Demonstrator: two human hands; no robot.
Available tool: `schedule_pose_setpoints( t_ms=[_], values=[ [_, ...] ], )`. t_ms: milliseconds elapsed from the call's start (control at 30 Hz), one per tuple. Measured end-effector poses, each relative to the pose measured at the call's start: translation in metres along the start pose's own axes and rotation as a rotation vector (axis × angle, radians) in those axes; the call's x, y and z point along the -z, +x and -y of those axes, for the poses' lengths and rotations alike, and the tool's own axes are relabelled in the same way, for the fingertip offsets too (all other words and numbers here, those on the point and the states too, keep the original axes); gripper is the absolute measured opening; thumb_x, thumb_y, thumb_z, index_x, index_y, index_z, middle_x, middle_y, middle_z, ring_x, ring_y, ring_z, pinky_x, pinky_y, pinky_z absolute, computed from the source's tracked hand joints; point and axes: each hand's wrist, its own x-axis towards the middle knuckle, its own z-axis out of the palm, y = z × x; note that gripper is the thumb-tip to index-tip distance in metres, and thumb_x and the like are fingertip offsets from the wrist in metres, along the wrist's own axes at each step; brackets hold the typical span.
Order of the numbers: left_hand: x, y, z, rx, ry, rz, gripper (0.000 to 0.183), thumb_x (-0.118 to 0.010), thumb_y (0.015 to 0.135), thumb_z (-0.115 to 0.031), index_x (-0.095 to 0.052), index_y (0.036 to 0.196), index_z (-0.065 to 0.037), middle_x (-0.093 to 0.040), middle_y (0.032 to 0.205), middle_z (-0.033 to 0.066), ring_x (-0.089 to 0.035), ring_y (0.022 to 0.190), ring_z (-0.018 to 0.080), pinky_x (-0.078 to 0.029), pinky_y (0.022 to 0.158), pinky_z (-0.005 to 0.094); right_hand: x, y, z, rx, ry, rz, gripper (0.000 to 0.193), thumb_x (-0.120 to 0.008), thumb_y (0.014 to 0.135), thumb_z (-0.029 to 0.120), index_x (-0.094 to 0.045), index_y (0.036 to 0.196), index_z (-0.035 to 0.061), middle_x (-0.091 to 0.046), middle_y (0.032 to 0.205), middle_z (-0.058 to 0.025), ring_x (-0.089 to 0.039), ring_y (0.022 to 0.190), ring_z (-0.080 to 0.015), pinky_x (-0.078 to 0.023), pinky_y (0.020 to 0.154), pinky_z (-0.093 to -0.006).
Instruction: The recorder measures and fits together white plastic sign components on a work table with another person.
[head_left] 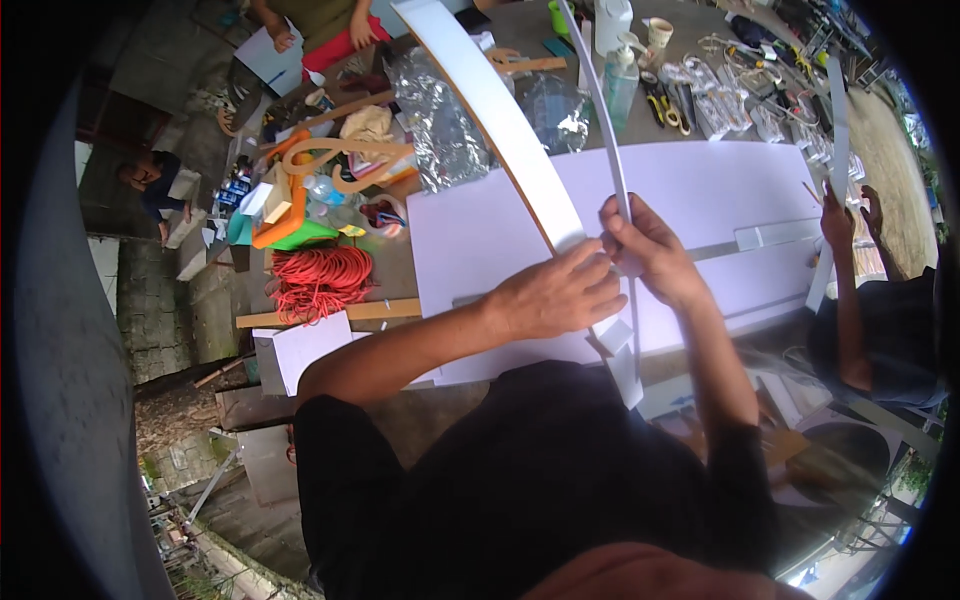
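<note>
My left hand [560,293] is closed over the lower part of a long white strip [490,100] with a brown edge. From there the strip slants up past the far side of the table. Beside it, my right hand [652,252] pinches a thinner, pale, slightly curved strip [607,130] between thumb and fingers. The two hands are close together, and both strips run down toward my torso. Whether the strips touch behind my fingers, I cannot tell. Under my hands lies a large white sheet [720,185] on the table.
Red cord [318,283] lies coiled at the left, near an orange-and-green container [285,222]. Foil-like sheeting [435,120], a pump bottle [620,85] and scissors [685,105] are at the back. At right, a co-worker's hand [836,218] holds another strip; another person stands at the far left.
</note>
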Motion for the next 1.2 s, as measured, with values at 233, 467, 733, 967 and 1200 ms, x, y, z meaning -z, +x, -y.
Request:
schedule_pose_setpoints(
  t_ms=[233,467,733,967,1200],
  values=[
    [0.024,-0.054,-0.001,-0.069,0.225,-0.071,0.025,-0.059,0.091,-0.027,-0.066,0.114,-0.022,-0.051,0.113,-0.0026,-0.044,0.115,0.0176,-0.037,0.106,0.0402,-0.070,0.028,-0.001,0.012,0.018,0.195,0.037,-0.071,0.094,0.023,-0.059,0.124,0.0051,-0.063,0.108,-0.0001,-0.054,0.093,-0.0076,-0.042,0.084,-0.0231],
    [0.030,-0.072,0.001,-0.102,0.245,-0.218,0.023,-0.057,0.098,-0.031,-0.065,0.119,-0.029,-0.046,0.112,-0.0042,-0.043,0.111,0.0147,-0.035,0.099,0.0380,-0.104,0.026,0.013,-0.087,0.188,0.200,0.029,-0.074,0.091,0.012,-0.065,0.116,0.0009,-0.069,0.102,-0.0045,-0.064,0.091,-0.0126,-0.052,0.081,-0.0268],
    [0.083,-0.090,0.026,0.370,-0.175,-0.751,0.084,-0.076,0.083,-0.045,-0.034,0.149,-0.015,-0.041,0.123,0.0043,-0.041,0.115,0.0188,-0.033,0.106,0.0398,-0.102,0.014,0.023,0.087,-0.046,0.134,0.016,-0.066,0.097,0.012,-0.065,0.112,0.0044,-0.067,0.097,-0.0007,-0.061,0.090,-0.0085,-0.049,0.080,-0.0245],
    [0.122,-0.041,0.086,0.995,-1.170,-1.335,0.069,-0.077,0.090,-0.025,-0.036,0.141,-0.001,-0.051,0.135,0.0186,-0.055,0.118,0.0230,-0.051,0.094,0.0379,-0.122,-0.002,0.020,0.201,-0.265,0.163,0.014,-0.064,0.098,0.010,-0.064,0.111,0.0025,-0.065,0.092,0.0017,-0.055,0.080,-0.0045,-0.045,0.072,-0.0216],
    [0.140,-0.051,0.064,1.119,-1.293,-1.450,0.028,-0.075,0.093,-0.018,-0.064,0.110,0.001,-0.074,0.091,0.0146,-0.074,0.077,0.0221,-0.063,0.071,0.0323,-0.134,-0.013,-0.016,0.423,-0.450,0.088,0.021,-0.064,0.099,0.016,-0.064,0.112,-0.0012,-0.064,0.089,-0.0061,-0.055,0.074,-0.0111,-0.045,0.067,-0.0275]
  ],
)
